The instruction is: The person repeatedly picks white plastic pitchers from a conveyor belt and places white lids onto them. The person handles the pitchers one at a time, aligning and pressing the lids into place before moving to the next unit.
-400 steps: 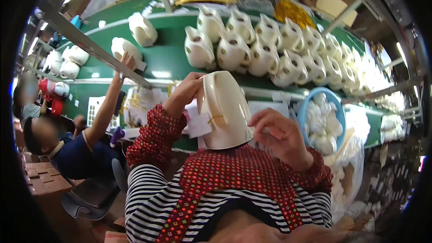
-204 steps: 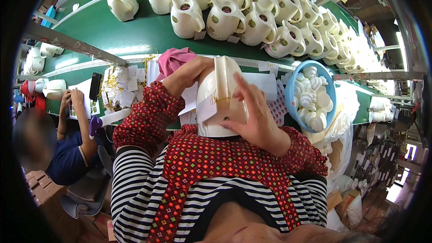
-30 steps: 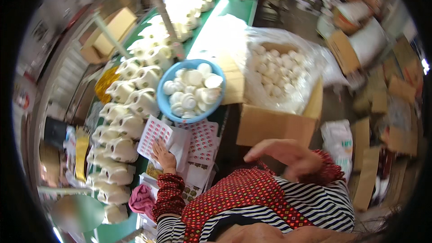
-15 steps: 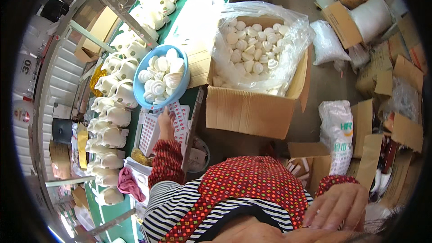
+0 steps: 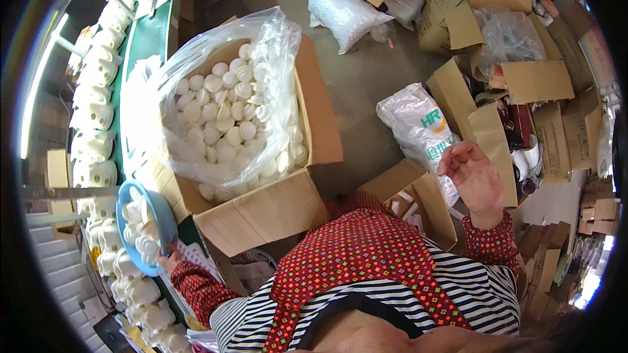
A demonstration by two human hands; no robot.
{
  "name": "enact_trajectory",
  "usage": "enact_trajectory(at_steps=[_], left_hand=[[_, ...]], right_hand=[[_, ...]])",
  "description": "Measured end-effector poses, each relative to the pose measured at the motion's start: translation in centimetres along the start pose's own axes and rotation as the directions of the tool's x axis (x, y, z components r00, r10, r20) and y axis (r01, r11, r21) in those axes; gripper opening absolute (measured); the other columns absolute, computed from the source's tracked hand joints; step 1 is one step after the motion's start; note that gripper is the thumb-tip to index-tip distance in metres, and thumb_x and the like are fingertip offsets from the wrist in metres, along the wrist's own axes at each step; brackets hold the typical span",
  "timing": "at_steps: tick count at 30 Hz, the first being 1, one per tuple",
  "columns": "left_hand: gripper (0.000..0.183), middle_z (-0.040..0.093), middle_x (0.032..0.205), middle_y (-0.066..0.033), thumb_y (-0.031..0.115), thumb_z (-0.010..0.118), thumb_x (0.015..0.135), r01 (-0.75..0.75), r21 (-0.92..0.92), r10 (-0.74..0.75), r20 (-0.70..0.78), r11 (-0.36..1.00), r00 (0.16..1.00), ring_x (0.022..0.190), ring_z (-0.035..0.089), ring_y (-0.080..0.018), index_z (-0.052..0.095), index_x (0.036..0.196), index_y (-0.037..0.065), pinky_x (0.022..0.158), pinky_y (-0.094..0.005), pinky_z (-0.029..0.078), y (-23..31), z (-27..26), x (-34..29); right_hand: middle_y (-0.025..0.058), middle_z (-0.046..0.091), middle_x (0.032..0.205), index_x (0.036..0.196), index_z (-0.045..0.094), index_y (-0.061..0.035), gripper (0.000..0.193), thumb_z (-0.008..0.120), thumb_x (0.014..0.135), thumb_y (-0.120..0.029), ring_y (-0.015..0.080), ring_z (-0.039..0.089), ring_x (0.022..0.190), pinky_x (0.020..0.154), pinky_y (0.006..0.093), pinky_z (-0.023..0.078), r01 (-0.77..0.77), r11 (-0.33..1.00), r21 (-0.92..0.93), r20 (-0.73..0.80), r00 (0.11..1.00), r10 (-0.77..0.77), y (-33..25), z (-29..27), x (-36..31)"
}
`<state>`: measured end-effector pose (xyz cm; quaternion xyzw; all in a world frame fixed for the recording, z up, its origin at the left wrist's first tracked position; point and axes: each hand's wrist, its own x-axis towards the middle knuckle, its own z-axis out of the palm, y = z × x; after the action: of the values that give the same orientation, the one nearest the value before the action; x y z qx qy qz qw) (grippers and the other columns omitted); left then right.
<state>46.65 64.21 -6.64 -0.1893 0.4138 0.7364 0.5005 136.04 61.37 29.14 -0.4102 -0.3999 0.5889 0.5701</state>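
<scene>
One blue plastic basin (image 5: 166, 217), lower left: likely light, stiff; hold by rim. Left hand (image 5: 170, 258) touches it, grip unclear; right hand (image 5: 479, 182) open.

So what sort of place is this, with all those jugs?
It looks like a factory workshop, though I can't be certain. There are rows of cream jugs along a green bench, and a big cardboard box, lined with clear plastic, holding lots of round white pieces.
</scene>
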Motion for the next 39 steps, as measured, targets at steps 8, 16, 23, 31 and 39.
enact_trajectory(at_steps=[8,16,23,31,39], left_hand=[[0.058,0.049,0.147,-0.0348,0.006,0.062,0.089,-0.276,-0.065,0.270,-0.088,0.959,0.959,0.098,0.070,-0.0301,0.048,0.143,-0.011,0.063,-0.0284,0.062,-3.6,1.7,-10.9],[0.072,0.042,0.146,-0.0459,0.006,0.059,0.088,-0.408,0.056,0.411,-0.036,0.911,0.911,0.079,0.070,-0.0222,0.031,0.150,-0.019,0.072,-0.0267,0.064,-20.7,15.4,-21.4],[0.075,0.046,0.141,-0.0481,0.005,0.062,0.088,-0.522,0.045,0.524,-0.060,0.852,0.849,0.095,0.072,-0.0275,0.026,0.147,-0.024,0.070,-0.0255,0.064,-36.9,20.1,-30.2],[0.067,0.049,0.137,-0.0491,0.004,0.060,0.087,-0.310,-0.230,0.306,-0.054,0.922,0.950,0.095,0.074,-0.0380,0.037,0.148,-0.013,0.066,-0.0279,0.066,-48.6,35.0,-25.0],[0.005,0.070,0.084,-0.0063,0.000,0.065,0.087,-0.494,-0.236,0.496,-0.057,0.836,0.866,0.073,0.070,-0.0200,0.063,0.086,0.004,0.069,-0.0318,0.061,-52.6,55.1,-4.9]], right_hand=[[0.0174,0.060,0.120,0.131,0.055,-0.0032,0.083,0.062,0.089,-0.074,0.0279,0.061,0.104,0.093,0.0404,0.047,-0.046,0.990,-0.135,0.161,0.985,0.068,-3.2,-5.3,13.7],[0.0238,0.062,0.125,0.128,0.059,-0.0073,0.072,0.075,0.086,-0.064,0.0371,0.064,0.113,0.101,0.0520,0.050,0.110,0.974,0.197,0.785,0.577,-0.224,-12.9,-6.8,36.5],[0.0065,0.068,0.108,0.103,0.068,-0.0101,0.012,0.073,0.099,-0.020,0.0211,0.070,0.105,0.099,0.0523,0.052,0.013,0.993,0.113,0.848,0.520,-0.104,-22.4,-12.6,47.0],[0.0121,0.061,0.120,0.110,0.066,-0.0166,0.025,0.054,0.107,-0.039,0.0283,0.067,0.094,0.082,0.0502,0.052,0.186,0.748,0.638,0.671,0.344,-0.657,-20.1,-12.0,61.1],[0.0137,0.064,0.123,0.112,0.065,-0.0112,0.031,0.055,0.107,-0.040,0.0338,0.066,0.092,0.081,0.0549,0.052,-0.037,0.782,0.622,0.768,-0.166,-0.619,-21.7,-11.9,82.7]])
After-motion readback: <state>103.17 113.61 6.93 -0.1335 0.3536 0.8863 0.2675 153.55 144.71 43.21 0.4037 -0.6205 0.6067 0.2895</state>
